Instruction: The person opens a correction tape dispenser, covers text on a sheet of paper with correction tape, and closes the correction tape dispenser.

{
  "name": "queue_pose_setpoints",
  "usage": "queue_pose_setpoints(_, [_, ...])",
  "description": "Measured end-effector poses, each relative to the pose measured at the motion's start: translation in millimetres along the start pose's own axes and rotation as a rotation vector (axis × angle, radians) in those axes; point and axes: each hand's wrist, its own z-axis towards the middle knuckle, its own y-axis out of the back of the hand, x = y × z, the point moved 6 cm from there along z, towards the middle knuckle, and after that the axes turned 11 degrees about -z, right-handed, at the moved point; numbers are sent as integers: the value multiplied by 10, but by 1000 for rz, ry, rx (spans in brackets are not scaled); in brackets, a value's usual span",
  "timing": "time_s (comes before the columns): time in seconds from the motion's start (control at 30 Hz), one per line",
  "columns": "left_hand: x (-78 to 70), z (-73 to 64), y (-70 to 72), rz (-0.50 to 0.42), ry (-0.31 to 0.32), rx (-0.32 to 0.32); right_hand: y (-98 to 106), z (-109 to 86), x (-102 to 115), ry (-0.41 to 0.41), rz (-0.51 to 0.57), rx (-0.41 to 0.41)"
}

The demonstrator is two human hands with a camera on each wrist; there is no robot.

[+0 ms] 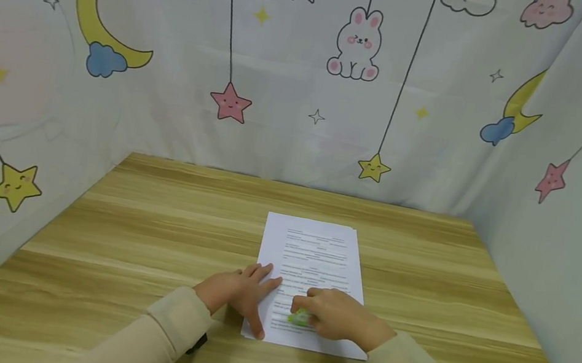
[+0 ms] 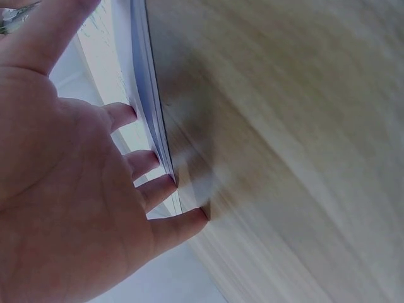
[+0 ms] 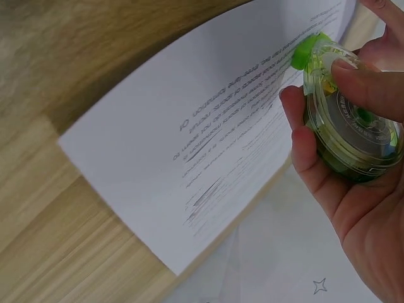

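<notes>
Printed sheets of paper (image 1: 275, 235) lie in a thin stack on the table, with blank white stretches among the lines of text. My left hand (image 1: 247, 293) rests, fingers spread, on the stack's left edge; in the left wrist view this hand (image 2: 76, 183) has fingertips at the sheets' side and on the wood. Over the lower part of the page, my right hand (image 1: 336, 315) holds a green correction tape (image 1: 298, 317). The right wrist view shows the clear-cased correction tape (image 3: 353, 136) between thumb and fingers, its green tip at the printed lines.
A wood-grain table (image 1: 152, 218) spreads around the paper. White curtains (image 1: 284, 149) printed with stars, moons and rabbits hang behind it and along both sides. Dark bands (image 1: 197, 343) show under the sleeves.
</notes>
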Motion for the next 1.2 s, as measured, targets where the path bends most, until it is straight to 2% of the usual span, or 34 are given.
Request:
queue_pose_setpoints(0.17, [-57,-79,50,1,16,3,-4,-85,-75,3,4,-13])
queue_pose_setpoints(0.47, [-19,-33,25,8,11,4,-9,-242,-169,0,7,-26])
queue_pose_setpoints(0.63, [-50,-72,51,0,14,13,-14,-296,-195,-21,21,-7])
queue_pose_setpoints(0.83, [-75,-113,65,4,5,5,-31,-342,-234,-17,51,-20])
queue_pose_setpoints(0.93, [-77,-99,54,2,1,4,-57,-408,-331,-64,129,-29])
queue_pose_setpoints(1.07, [-70,-79,34,3,7,11,-39,-539,-505,-184,273,-67])
queue_pose_setpoints(1.13, [-65,-73,34,4,14,15,-13,-577,-552,-202,285,-90])
queue_pose_setpoints(1.2, [-61,-70,37,2,19,20,-7,-582,-562,-200,237,-86])
